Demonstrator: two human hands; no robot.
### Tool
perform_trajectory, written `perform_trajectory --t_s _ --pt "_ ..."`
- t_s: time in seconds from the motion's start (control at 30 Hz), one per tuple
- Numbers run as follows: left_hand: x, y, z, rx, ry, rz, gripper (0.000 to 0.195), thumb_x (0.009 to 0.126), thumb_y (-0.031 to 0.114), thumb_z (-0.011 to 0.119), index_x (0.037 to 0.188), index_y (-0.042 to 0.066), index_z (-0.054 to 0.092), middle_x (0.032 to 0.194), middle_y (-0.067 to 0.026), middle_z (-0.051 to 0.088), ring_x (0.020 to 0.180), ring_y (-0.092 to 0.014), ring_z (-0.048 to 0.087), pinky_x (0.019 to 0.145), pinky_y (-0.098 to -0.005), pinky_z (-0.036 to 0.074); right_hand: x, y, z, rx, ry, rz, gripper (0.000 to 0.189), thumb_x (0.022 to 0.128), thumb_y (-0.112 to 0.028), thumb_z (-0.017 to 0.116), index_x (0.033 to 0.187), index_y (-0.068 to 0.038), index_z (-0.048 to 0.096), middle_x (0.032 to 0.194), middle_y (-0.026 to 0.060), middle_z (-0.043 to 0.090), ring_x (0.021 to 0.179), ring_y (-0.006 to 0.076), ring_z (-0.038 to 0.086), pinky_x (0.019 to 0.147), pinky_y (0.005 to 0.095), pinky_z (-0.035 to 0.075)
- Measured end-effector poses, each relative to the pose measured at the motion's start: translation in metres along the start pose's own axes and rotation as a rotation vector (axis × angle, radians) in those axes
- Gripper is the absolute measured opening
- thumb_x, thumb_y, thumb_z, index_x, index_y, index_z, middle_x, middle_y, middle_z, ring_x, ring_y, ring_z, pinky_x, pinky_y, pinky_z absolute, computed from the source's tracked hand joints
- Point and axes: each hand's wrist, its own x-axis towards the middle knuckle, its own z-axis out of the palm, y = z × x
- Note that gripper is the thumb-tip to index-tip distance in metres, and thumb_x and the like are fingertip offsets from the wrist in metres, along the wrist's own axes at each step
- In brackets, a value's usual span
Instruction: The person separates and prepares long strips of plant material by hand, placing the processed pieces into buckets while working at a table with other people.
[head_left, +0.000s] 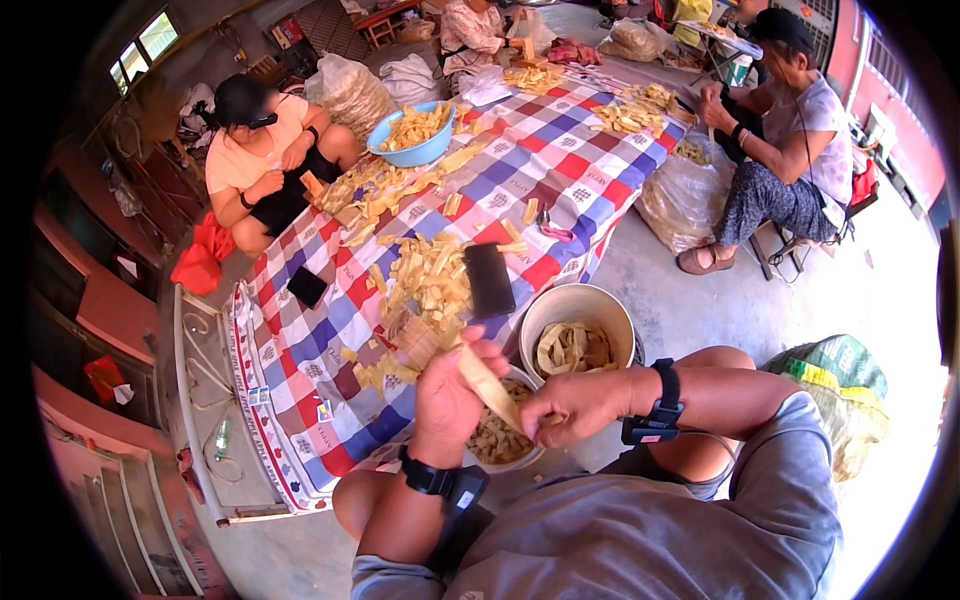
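My left hand (450, 397) grips the upper end of a flat, pale yellow strip (489, 384) of what looks like dried food. The strip's lower end is pinched in my right hand (581, 409), so it slants down between the two. Beneath them stands a white tub (517, 461) with small cut pieces inside, partly hidden by my hands. Just behind my right hand, a larger cream bucket (606, 307) holds long coiled strips. A wooden block (412, 337) lies on the table beyond my left hand, beside a heap of short yellow pieces (431, 274).
A checked tablecloth (480, 199) covers the table. On it are two dark phones (490, 280) (306, 287), pink-handled scissors (553, 229) and a blue basin (420, 154) of strips. Co-workers sit at the left (262, 157), right (787, 142) and far end. A filled sack (832, 397) stands at my right.
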Motion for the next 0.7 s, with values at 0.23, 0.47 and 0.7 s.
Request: perform_trajectory --t_s 0.23,0.47,0.7 --pt "-0.002 0.051 -0.016 0.116 0.117 0.269 0.020 0.103 0.025 0.048 0.115 0.012 0.055 0.079 -0.0034 0.058 0.070 -0.018 0.058 0.069 -0.0401 0.051 0.021 0.044 0.006 -0.168 -0.093 0.211 0.016 0.086 -0.017 0.065 0.086 -0.001 0.065 0.072 0.0094 0.063 0.069 0.0196 0.060 0.063 0.0345 0.047" --pt "0.008 0.065 -0.033 0.296 0.229 0.192 0.024 0.104 0.030 0.050 0.108 0.008 0.057 0.063 0.0037 0.045 0.051 -0.006 0.040 0.052 -0.0269 0.042 0.031 0.070 -0.004 -0.896 0.000 0.294 0.018 0.085 -0.019 0.059 0.087 -0.003 0.067 0.077 0.0168 0.065 0.080 0.0333 0.066 0.072 0.0448 0.052" --pt "-0.004 0.034 -0.030 0.647 0.119 -0.205 0.028 0.103 0.029 0.054 0.106 0.003 0.064 0.060 0.0026 0.048 0.048 -0.004 0.041 0.045 -0.0211 0.035 0.074 -0.010 -0.040 -0.311 0.569 0.068 0.031 0.090 -0.001 0.059 0.120 -0.006 0.056 0.103 0.0102 0.063 0.084 0.0217 0.066 0.074 0.0323 0.053"
